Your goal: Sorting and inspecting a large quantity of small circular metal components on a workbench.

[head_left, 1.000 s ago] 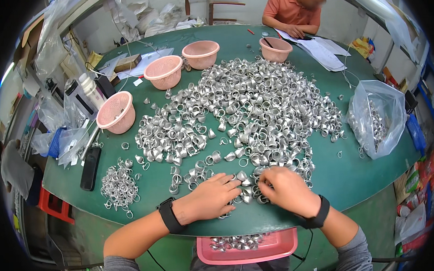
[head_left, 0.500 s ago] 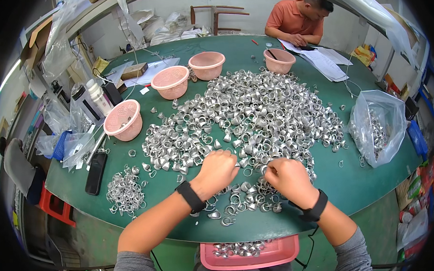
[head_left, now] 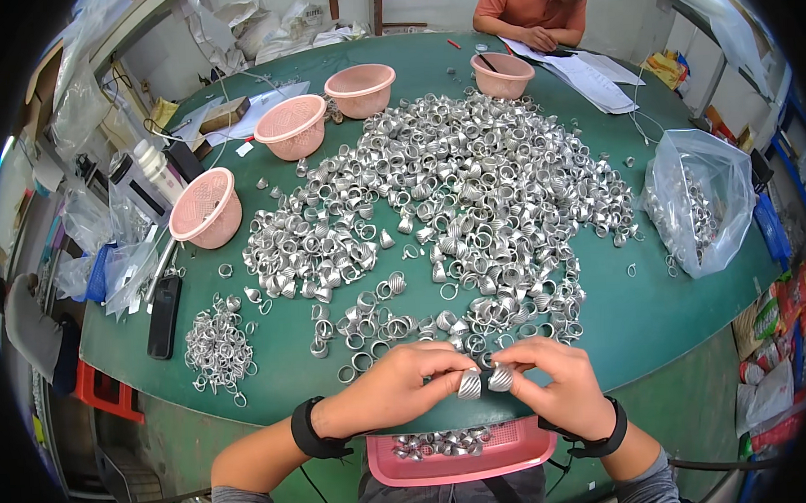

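My left hand (head_left: 411, 384) pinches a wide silver ring with slanted ridges (head_left: 469, 385) between thumb and fingers. Close beside it, my right hand (head_left: 557, 378) pinches a second ridged ring (head_left: 500, 378). Both hands are over the table's near edge, above a pink tray (head_left: 404, 473) that has several silver rings in it. Just beyond my hands, loose rings (head_left: 374, 320) lie scattered, and a large heap of similar silver rings (head_left: 481, 185) spreads over the middle of the green table (head_left: 658, 330). A smaller pile of thin rings (head_left: 218, 349) lies at the left.
Pink plastic baskets (head_left: 208, 210) stand along the heap's far and left sides. A black phone (head_left: 164, 318) lies near the left edge. At the right sits a clear bag of rings (head_left: 699, 203). Across the table a person in an orange shirt (head_left: 509, 9) leans over papers (head_left: 593, 81).
Both hands have drawn back from the heap toward the near edge and come close together, now each showing a ring. The whole view has shifted slightly, and some near rings have been spread leftward.
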The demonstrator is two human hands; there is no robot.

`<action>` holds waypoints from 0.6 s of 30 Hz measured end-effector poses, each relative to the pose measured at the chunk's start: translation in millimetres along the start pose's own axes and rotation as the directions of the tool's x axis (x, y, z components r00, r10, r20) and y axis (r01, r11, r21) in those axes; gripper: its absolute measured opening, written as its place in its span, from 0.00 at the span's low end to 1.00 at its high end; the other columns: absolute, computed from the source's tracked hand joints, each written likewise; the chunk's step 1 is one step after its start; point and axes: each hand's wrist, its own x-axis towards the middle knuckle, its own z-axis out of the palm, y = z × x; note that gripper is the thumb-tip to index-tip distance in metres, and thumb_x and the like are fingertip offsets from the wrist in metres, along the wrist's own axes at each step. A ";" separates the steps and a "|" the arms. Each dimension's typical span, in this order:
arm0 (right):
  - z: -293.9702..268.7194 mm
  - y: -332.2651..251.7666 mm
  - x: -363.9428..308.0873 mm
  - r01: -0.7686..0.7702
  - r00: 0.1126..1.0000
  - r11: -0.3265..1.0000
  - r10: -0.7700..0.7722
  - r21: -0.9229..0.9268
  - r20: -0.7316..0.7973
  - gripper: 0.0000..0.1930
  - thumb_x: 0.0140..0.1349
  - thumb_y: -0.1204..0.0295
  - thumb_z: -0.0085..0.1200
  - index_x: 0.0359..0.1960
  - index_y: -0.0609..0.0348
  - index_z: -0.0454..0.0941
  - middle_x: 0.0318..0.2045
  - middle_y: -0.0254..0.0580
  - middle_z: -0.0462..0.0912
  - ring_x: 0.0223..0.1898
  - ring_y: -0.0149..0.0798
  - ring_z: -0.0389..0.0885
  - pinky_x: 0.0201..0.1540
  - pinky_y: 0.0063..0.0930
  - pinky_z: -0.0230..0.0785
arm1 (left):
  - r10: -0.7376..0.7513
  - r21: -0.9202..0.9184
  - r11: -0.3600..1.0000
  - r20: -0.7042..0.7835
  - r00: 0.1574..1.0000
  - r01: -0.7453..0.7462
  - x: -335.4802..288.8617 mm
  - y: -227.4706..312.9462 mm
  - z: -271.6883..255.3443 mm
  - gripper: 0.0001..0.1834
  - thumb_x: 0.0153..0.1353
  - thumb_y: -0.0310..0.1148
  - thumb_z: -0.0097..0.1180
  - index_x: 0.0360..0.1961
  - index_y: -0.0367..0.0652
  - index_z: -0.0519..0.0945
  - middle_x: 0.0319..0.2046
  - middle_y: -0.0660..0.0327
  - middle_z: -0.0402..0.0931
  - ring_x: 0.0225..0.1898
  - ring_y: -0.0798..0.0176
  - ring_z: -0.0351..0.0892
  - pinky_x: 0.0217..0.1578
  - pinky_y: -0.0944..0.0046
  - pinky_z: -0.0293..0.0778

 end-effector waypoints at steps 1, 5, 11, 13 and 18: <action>1.5 -1.5 -0.7 0.089 0.996 0.995 -0.091 -0.051 -0.026 0.09 0.44 0.81 0.50 0.31 0.63 0.74 0.26 0.42 0.75 0.26 0.35 0.75 0.28 0.24 0.67 | -0.002 -0.002 1.000 -0.001 1.000 0.002 -1.5 -1.4 1.2 0.08 0.51 0.25 0.46 0.32 0.36 0.73 0.24 0.57 0.70 0.27 0.60 0.71 0.29 0.66 0.66; 4.8 -6.5 -2.2 0.224 0.972 0.970 -0.229 -0.094 -0.045 0.08 0.42 0.82 0.52 0.28 0.62 0.73 0.25 0.43 0.76 0.26 0.38 0.75 0.29 0.25 0.68 | 0.108 0.019 0.994 -0.024 0.994 -0.107 -5.0 -4.2 4.0 0.07 0.51 0.25 0.47 0.32 0.36 0.73 0.24 0.58 0.71 0.27 0.60 0.71 0.28 0.67 0.66; 7.5 -12.2 -6.9 0.132 0.991 0.991 -0.132 0.038 0.002 0.08 0.44 0.83 0.52 0.29 0.65 0.73 0.27 0.43 0.75 0.27 0.34 0.75 0.28 0.22 0.69 | 0.047 -0.107 0.993 0.057 0.997 -0.041 -9.7 0.9 7.0 0.08 0.52 0.27 0.46 0.33 0.36 0.73 0.25 0.59 0.71 0.26 0.65 0.71 0.27 0.69 0.66; 7.8 -12.5 -8.4 0.056 0.998 0.992 -0.059 0.110 0.030 0.08 0.45 0.83 0.51 0.30 0.65 0.72 0.27 0.43 0.75 0.27 0.32 0.75 0.28 0.20 0.69 | 0.040 -0.152 0.988 0.058 0.998 -0.030 -10.8 1.0 8.6 0.08 0.53 0.28 0.45 0.32 0.35 0.72 0.24 0.58 0.71 0.24 0.65 0.71 0.25 0.68 0.66; 8.4 -6.3 -12.5 -0.185 0.981 0.895 0.146 0.407 0.124 0.08 0.49 0.81 0.50 0.33 0.68 0.71 0.29 0.41 0.75 0.30 0.26 0.74 0.30 0.17 0.69 | -0.028 -0.208 0.976 0.153 0.988 0.060 -10.3 -1.6 10.2 0.10 0.54 0.32 0.45 0.31 0.35 0.73 0.19 0.62 0.71 0.21 0.71 0.68 0.22 0.71 0.64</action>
